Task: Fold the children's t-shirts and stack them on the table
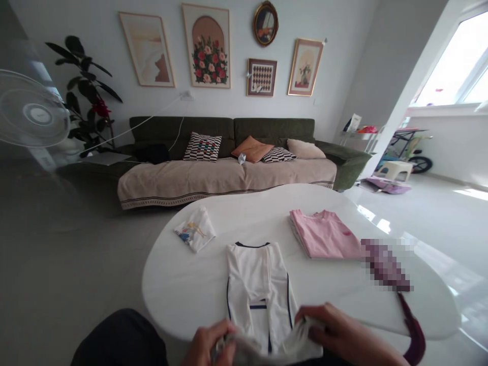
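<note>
A white shirt [255, 274] with dark navy piping lies on the table in front of me, its collar at the far end and its sleeves folded inward over the body. My left hand [213, 343] pinches the shirt's near hem at the left. At the right, my right hand [328, 325] grips the same hem, fingers curled around the cloth. Between the hands the hem is lifted and slightly blurred. A folded pink top [326, 234] lies to the right, beyond my right hand. Further left on the table is a folded white cloth [196, 229] with a colourful print.
The white rounded table [171, 284] has a pixelated purplish item [387, 264] and a dark red strap [414, 330] on its right. A sofa [229, 178] with cushions stands behind. A fan [38, 114] is at far left; my dark-clothed knee [122, 338] is at lower left.
</note>
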Motion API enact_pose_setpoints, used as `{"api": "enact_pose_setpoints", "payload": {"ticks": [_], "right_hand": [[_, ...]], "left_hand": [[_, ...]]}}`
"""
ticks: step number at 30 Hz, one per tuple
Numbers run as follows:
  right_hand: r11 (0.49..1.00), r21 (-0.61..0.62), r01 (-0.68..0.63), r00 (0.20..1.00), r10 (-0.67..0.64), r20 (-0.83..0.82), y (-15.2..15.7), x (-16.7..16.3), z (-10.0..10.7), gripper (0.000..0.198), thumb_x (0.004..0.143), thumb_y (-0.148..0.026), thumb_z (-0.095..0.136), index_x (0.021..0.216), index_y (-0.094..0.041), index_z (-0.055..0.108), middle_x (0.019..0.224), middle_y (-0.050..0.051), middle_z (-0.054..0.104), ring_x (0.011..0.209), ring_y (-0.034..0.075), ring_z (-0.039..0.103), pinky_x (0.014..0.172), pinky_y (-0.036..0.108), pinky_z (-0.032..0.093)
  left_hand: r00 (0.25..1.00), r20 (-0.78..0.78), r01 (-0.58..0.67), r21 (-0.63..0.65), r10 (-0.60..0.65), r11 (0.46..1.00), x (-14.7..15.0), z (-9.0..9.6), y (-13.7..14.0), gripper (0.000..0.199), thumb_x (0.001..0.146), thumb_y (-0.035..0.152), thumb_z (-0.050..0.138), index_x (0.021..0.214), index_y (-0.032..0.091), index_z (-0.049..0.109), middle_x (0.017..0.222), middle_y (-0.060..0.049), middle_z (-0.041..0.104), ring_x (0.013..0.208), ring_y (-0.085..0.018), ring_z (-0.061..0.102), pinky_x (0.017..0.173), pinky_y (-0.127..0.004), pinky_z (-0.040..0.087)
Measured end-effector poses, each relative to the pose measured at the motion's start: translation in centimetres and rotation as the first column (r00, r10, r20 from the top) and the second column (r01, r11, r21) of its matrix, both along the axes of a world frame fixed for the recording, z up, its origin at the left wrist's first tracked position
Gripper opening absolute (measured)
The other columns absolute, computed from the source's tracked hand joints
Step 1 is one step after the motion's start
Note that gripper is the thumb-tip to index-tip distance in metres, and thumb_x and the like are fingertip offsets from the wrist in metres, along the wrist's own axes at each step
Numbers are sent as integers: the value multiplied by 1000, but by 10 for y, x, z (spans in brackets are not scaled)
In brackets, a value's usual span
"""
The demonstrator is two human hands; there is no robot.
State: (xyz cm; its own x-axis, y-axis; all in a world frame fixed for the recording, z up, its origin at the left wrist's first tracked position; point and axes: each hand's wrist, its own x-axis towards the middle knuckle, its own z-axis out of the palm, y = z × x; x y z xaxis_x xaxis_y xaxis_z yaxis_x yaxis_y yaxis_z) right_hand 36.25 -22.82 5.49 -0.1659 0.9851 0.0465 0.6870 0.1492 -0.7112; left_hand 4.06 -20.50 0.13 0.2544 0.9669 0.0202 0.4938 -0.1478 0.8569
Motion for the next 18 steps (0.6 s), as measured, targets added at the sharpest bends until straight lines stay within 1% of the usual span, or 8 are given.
{"api": "enact_pose_setpoints", "payload": {"ticks": [2, 4, 5, 7, 10, 12, 15, 18], "right_hand": [[994, -14, 105, 985, -105, -137, 53, 4, 14, 40, 68, -42, 58, 103, -23, 64, 80, 5, 63, 70, 18, 56, 66, 29, 46], [991, -78, 108, 969, -122, -214, 107, -1, 15, 45, 69, -42, 56, 107, -19, 60, 68, 1, 57, 63, 14, 52, 59, 27, 44], [985, -145, 98, 966, -129, -225, 131, -6, 10, 40, 71, -40, 53, 104, -17, 60, 65, -1, 54, 60, 12, 50, 55, 24, 42], [971, -214, 108, 970, -150, -192, 164, -15, -7, 31, 73, -33, 48, 91, -13, 63, 59, -2, 49, 55, 11, 47, 53, 23, 39], [972, -184, 143, 975, -170, -141, 180, -21, -34, 22, 68, -22, 50, 81, -11, 64, 58, -2, 49, 57, 11, 45, 56, 24, 37], [980, -144, 138, 979, -157, -129, 178, -18, -44, 24, 63, -16, 53, 84, -11, 65, 63, -2, 53, 62, 12, 47, 61, 24, 37], [990, -106, 96, 985, -110, -131, 175, -7, -42, 30, 61, -13, 52, 88, -13, 65, 74, 0, 57, 69, 13, 49, 66, 24, 38], [996, -55, 70, 993, -75, -91, 182, 1, -29, 34, 66, -13, 48, 97, -14, 62, 80, 1, 57, 71, 13, 51, 66, 23, 39]], "left_hand": [[975, 184, -118, -67, 128, 991, 19, 29, 49, 36, 70, 48, 54, 95, 24, 64, 84, -1, 65, 84, -21, 58, 73, -28, 47], [913, 346, -162, -176, 216, 971, 40, 47, 100, 36, 68, 47, 57, 90, 18, 63, 88, -2, 64, 91, -20, 55, 77, -25, 44], [903, 358, -170, -212, 238, 962, 49, 51, 122, 34, 69, 47, 55, 85, 17, 62, 85, -2, 64, 91, -19, 56, 76, -24, 44], [901, 346, -162, -290, 261, 943, 61, 46, 153, 29, 68, 42, 56, 77, 15, 60, 74, -3, 64, 79, -19, 58, 68, -26, 45], [915, 312, -131, -370, 256, 920, 62, 27, 167, 17, 67, 27, 55, 77, 14, 58, 65, -1, 61, 65, -15, 57, 58, -25, 44], [926, 299, -104, -387, 232, 916, 55, 21, 166, 20, 64, 17, 52, 83, 15, 58, 65, 0, 60, 62, -13, 56, 55, -22, 42], [948, 271, -55, -380, 168, 923, 45, 27, 167, 33, 60, 10, 49, 91, 16, 58, 71, 1, 62, 64, -12, 56, 55, -20, 41], [970, 217, -28, -348, 110, 937, 45, 40, 183, 35, 63, 12, 49, 96, 19, 58, 82, 1, 64, 71, -12, 58, 59, -21, 43]]}}
